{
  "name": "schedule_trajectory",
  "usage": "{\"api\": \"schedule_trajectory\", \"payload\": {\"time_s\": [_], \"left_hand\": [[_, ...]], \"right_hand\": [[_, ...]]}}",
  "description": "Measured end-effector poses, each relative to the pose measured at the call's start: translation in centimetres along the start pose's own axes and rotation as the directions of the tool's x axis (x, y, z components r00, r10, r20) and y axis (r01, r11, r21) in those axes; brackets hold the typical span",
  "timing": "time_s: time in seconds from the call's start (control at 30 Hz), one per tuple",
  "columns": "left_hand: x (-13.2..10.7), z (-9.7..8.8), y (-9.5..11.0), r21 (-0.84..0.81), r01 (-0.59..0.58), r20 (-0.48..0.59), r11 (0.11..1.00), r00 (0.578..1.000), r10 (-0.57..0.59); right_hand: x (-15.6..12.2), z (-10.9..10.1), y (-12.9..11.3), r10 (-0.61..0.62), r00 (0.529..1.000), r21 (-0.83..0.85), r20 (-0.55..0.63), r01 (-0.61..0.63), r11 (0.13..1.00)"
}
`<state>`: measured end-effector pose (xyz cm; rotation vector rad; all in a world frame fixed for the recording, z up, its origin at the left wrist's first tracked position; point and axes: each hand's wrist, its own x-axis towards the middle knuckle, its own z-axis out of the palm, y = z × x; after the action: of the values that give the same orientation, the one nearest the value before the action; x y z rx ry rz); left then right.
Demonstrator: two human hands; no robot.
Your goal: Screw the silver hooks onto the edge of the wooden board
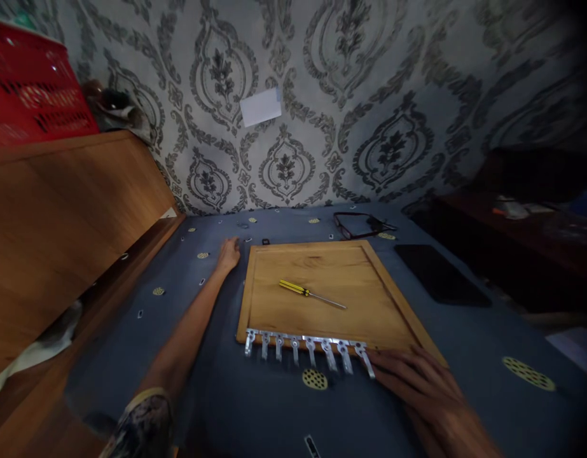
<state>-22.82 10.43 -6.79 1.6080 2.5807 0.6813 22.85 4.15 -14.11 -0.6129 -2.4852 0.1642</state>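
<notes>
A wooden tray-like board (369, 267) lies on a blue patterned cloth. A yellow-handled screwdriver (308, 293) rests on the board's middle. Along the board's near edge sits a row of several small metal brackets (303, 346). My right hand (417, 381) lies flat at the board's near right corner, fingers stretched toward the last bracket. My left hand (229, 253) reaches far out to the cloth just left of the board's far corner, fingers curled down near small dark bits; whether it holds anything is hidden.
Black-framed glasses (362, 224) lie behind the board. A dark phone (439, 275) lies to its right. A wooden cabinet (59, 216) with a red crate (30, 89) stands left. A dark side table (526, 216) stands right. Small parts dot the cloth.
</notes>
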Motion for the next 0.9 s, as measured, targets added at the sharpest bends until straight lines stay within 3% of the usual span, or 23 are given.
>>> {"api": "schedule_trajectory", "payload": {"time_s": [0.27, 0.5, 0.67, 0.9], "left_hand": [[1.4, 1.8, -1.6, 0.1, -0.017, 0.02, 0.995, 1.0, 0.015], [1.5, 1.5, -1.9, 0.166, -0.06, 0.032, 0.984, 0.998, 0.055], [1.3, 1.4, -1.8, 0.188, -0.127, 0.103, 0.974, 0.989, 0.109], [0.6, 0.9, -2.8, 0.195, -0.123, 0.181, 0.973, 0.98, 0.088]], "right_hand": [[0.1, -0.2, 0.2, 0.02, 1.0, 0.017, 0.02, -0.02, 1.0], [-0.5, 0.0, 0.1, 0.034, 0.999, 0.027, 0.029, -0.034, 0.999], [-0.7, 0.4, 0.4, 0.049, 0.998, 0.042, 0.034, -0.051, 0.998], [-0.7, 0.6, 0.3, 0.054, 0.999, 0.037, -0.006, -0.053, 0.998]]}}
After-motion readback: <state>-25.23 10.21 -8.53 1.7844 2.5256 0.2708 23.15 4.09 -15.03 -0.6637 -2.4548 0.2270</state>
